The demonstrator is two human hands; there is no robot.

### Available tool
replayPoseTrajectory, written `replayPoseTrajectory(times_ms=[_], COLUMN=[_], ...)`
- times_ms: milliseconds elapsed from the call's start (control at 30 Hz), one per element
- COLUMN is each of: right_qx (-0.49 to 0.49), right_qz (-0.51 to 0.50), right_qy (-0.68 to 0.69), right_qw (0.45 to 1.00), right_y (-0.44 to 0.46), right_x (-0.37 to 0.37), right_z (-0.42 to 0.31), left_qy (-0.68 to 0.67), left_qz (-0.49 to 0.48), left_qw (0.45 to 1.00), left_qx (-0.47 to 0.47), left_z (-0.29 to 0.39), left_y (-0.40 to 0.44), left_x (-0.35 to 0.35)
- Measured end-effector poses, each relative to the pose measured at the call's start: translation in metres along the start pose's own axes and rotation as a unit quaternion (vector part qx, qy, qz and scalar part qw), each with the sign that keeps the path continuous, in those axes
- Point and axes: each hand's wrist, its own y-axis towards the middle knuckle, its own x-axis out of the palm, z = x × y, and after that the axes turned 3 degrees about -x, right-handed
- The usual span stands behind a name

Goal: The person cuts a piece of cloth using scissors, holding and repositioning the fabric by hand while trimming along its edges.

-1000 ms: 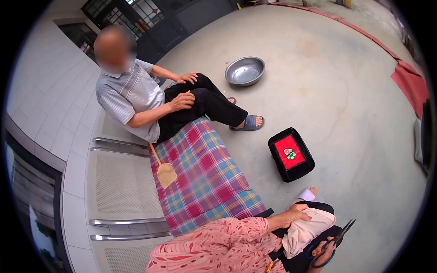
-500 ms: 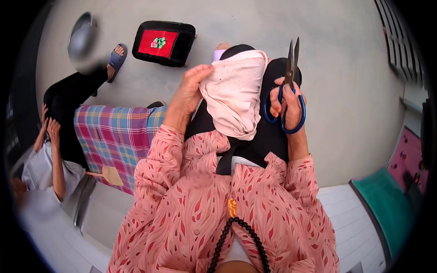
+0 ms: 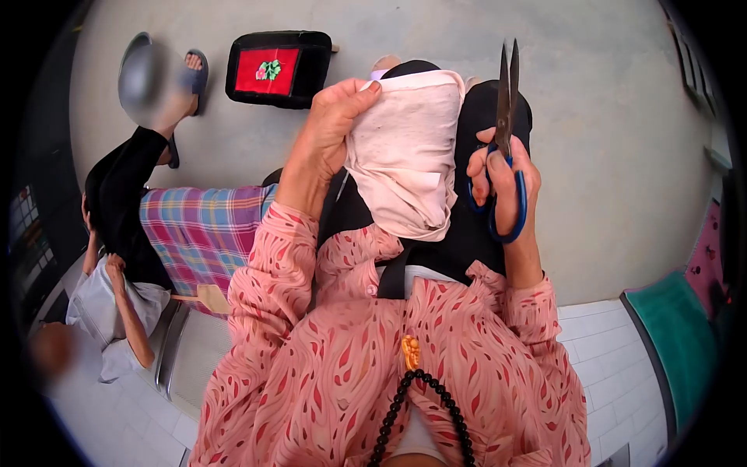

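A folded pale pink cloth (image 3: 408, 148) lies over my black-trousered thigh. My left hand (image 3: 338, 117) grips its upper left corner, thumb on top and fingers curled out of sight beneath. On the right, my right hand (image 3: 506, 183) holds blue-handled scissors (image 3: 507, 93) with fingers through the loops. The blades point away from me and stand slightly apart, to the right of the cloth and not touching it.
A black stool (image 3: 311, 74) with a red flowered panel stands ahead on the left. Beside me, a plaid cloth (image 3: 204, 226) covers a seat, and another person (image 3: 117, 296) sits further left. A green mat (image 3: 673, 350) lies at right.
My left hand has shifted up at the cloth's corner, and the cloth's top looks smoother and flatter. The scissors have moved slightly up and right in view, their blades closer together.
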Motion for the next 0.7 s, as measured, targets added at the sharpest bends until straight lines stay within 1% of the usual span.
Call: replayPoseTrajectory(times_ms=[67,100,200,233,333,433,533,700], right_qx=[-0.059,-0.042,-0.189,-0.211,-0.215,-0.209,-0.2,-0.206], right_qz=[-0.007,-0.003,0.004,0.012,0.002,-0.02,-0.047,-0.059], right_qy=[-0.123,-0.147,-0.279,-0.333,-0.435,-0.508,-0.527,-0.537], right_qw=[0.991,0.988,0.942,0.919,0.875,0.836,0.825,0.816], right_y=[-0.006,-0.009,-0.01,-0.009,-0.007,-0.009,-0.013,-0.011], right_x=[0.003,0.009,0.008,0.007,0.005,0.005,0.009,0.016], right_z=[-0.005,-0.02,-0.024,-0.03,-0.032,-0.022,-0.016,-0.015], left_qy=[0.012,0.016,-0.023,-0.026,-0.041,-0.057,-0.058,-0.06], left_qz=[0.011,0.014,0.044,0.047,0.06,0.072,0.073,0.071], left_qw=[0.999,0.999,0.996,0.995,0.991,0.988,0.986,0.986], left_qx=[0.029,0.046,0.076,0.087,0.112,0.127,0.14,0.14], left_z=[-0.004,-0.003,-0.003,-0.004,-0.005,-0.003,-0.002,0.002], left_y=[-0.001,-0.001,-0.004,-0.004,-0.007,-0.01,-0.013,-0.017], left_x=[-0.002,-0.002,0.006,0.007,0.011,0.017,0.021,0.031])
